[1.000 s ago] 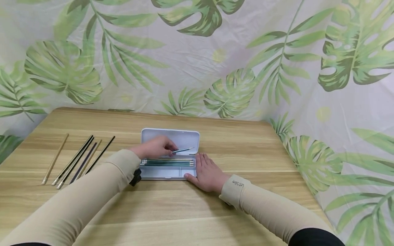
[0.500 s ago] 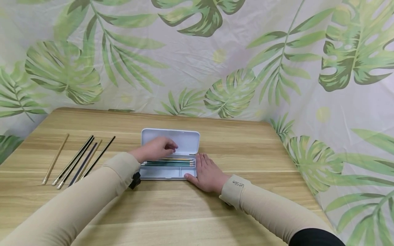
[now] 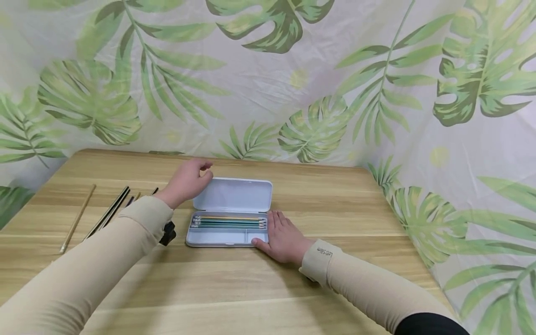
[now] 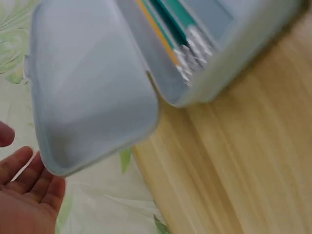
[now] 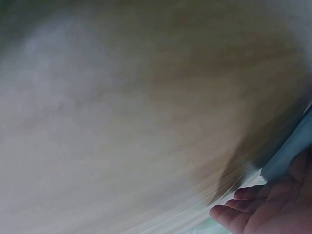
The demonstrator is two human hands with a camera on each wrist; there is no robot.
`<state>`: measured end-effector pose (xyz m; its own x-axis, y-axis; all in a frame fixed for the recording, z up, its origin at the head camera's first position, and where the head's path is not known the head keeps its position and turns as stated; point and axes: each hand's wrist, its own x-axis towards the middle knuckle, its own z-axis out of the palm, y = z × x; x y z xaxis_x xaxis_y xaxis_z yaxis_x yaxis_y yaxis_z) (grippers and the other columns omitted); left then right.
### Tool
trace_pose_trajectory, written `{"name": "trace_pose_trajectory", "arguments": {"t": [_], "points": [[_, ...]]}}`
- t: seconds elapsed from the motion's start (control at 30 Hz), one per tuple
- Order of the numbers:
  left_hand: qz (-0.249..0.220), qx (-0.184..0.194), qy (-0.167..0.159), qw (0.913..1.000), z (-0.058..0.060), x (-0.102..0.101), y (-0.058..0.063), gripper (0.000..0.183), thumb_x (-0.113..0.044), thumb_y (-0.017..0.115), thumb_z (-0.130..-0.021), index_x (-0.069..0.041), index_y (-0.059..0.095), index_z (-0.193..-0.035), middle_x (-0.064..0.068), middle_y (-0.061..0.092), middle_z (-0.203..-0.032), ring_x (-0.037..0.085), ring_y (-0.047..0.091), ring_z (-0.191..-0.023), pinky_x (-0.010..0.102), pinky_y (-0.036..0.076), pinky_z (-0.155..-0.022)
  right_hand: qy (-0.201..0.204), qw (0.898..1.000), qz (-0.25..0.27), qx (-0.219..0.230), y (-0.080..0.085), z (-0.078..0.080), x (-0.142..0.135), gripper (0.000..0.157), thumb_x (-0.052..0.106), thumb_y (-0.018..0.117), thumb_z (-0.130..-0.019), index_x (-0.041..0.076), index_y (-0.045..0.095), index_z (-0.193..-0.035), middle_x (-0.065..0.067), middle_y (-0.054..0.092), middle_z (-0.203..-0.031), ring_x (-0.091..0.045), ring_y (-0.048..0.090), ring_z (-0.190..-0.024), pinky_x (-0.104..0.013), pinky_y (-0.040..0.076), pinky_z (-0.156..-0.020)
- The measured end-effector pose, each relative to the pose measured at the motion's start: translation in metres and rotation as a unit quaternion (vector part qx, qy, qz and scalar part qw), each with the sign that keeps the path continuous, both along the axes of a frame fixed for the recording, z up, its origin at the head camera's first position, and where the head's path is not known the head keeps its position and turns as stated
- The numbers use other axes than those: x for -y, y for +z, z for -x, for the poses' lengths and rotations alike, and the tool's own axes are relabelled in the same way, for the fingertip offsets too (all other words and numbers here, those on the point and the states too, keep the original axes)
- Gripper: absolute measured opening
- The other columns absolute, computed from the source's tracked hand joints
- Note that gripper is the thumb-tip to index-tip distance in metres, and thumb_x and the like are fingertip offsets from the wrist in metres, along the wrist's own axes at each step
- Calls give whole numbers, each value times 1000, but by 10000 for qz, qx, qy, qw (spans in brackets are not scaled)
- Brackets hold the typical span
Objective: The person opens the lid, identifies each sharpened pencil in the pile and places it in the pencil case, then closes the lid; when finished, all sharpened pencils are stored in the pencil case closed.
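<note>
A pale blue pencil case [image 3: 215,237] lies with its lid [image 3: 240,195] raised at the back. In its rear compartment is a row of pencils [image 3: 230,223], mostly green with one yellow; the left wrist view shows silvery ends on these pencils [image 4: 170,31]. My left hand [image 3: 188,182] is beside the lid's upper left corner, holding nothing, its fingers loosely bent; in the left wrist view the fingertips are right at the lid's corner. With fingers straight, my right hand [image 3: 286,238] rests against the case's right end, thumb over the front right corner.
Left of the case, a light wooden pencil [image 3: 78,218] and several dark pencils [image 3: 108,211] lie on the wooden table [image 3: 335,209], partly hidden by my left sleeve. A leaf-patterned cloth [image 3: 251,93] hangs behind the table and along its right side.
My left hand has let go of a green pencil, now with the others in the case, and has moved left and back to the lid's corner. The right hand has stayed put.
</note>
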<state>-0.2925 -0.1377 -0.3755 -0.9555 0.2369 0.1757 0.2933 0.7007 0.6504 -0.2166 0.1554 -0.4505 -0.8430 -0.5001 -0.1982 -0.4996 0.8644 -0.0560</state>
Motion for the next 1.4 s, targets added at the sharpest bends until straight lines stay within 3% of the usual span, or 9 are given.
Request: {"name": "trace_pose_trajectory", "arguments": {"t": [0.17, 0.33, 0.53, 0.63, 0.77, 0.87, 1.1, 1.23, 1.4], "points": [[147, 216, -224, 9994, -2, 3, -3, 43, -13, 47, -106, 15, 57, -137, 32, 57, -139, 45, 56, -127, 56, 46, -105, -71, 10000, -34, -2, 1, 0, -1, 96, 66, 30, -105, -11, 13, -160, -30, 20, -165, -42, 19, -153, -49, 23, -123], [388, 7, -462, 9982, -10, 1, -9, 35, -15, 52, -107, 11, 68, -125, 28, 67, -126, 43, 62, -119, 56, 49, -101, -128, 9999, -43, -64, 3, -3, 0, 95, 65, 32, -106, -11, 16, -159, -30, 23, -164, -43, 21, -152, -51, 25, -122], [332, -546, -659, 9958, -42, 6, -25, 34, -22, 56, -109, 6, 72, -122, 24, 70, -122, 43, 65, -116, 59, 49, -100, -25, 9991, 102, -400, -2, 4, 3, 94, 66, 36, -105, -11, 23, -158, -30, 31, -160, -43, 29, -149, -52, 31, -119], [382, -812, -755, 9931, -59, 10, -33, 28, -20, 61, -106, 2, 74, -118, 21, 72, -119, 41, 67, -112, 59, 51, -97, 76, 9983, 530, -244, -1, 15, 2, 95, 66, 42, -103, -12, 28, -155, -31, 38, -156, -42, 36, -145, -50, 35, -117], [553, -1177, -1091, 9855, -71, 11, -39, 22, -20, 68, -101, -2, 77, -112, 17, 73, -115, 38, 68, -108, 57, 53, -93, -584, 9762, 1925, 814, 13, 27, -2, 91, 62, 52, -102, -10, 34, -154, -30, 45, -150, -42, 46, -138, -49, 38, -114], [736, -1334, -1349, 9791, -73, 11, -42, 19, -18, 72, -98, -3, 77, -108, 14, 73, -112, 37, 68, -107, 56, 54, -93, -876, 9545, 2699, 921, 26, 31, -3, 81, 54, 61, -101, -4, 41, -154, -24, 47, -151, -39, 46, -139, -50, 38, -114], [1255, -1418, -1573, 9692, -66, 10, -54, 10, -11, 78, -91, -5, 77, -99, 10, 73, -104, 32, 68, -100, 52, 55, -90, 675, 9800, 1827, -406, 31, 34, 9, 37, 36, 71, -100, 7, 72, -124, -13, 62, -134, -30, 57, -127, -43, 43, -110], [1560, -1398, -1554, 9654, -65, 4, -59, 11, -10, 79, -90, -4, 76, -98, 12, 71, -104, 34, 67, -99, 52, 55, -89, 1074, 9837, 1317, -586, 28, 37, 14, 35, 32, 72, -99, 7, 71, -124, -10, 65, -130, -26, 60, -123, -38, 45, -109], [1819, -1487, -1467, 9609, -66, 2, -59, 11, -10, 79, -90, -3, 75, -99, 13, 71, -104, 34, 67, -101, 51, 54, -93, 1334, 9815, 1218, -629, 30, 40, 19, 32, 24, 74, -98, 3, 71, -123, -12, 66, -127, -27, 61, -121, -38, 45, -109]]}}
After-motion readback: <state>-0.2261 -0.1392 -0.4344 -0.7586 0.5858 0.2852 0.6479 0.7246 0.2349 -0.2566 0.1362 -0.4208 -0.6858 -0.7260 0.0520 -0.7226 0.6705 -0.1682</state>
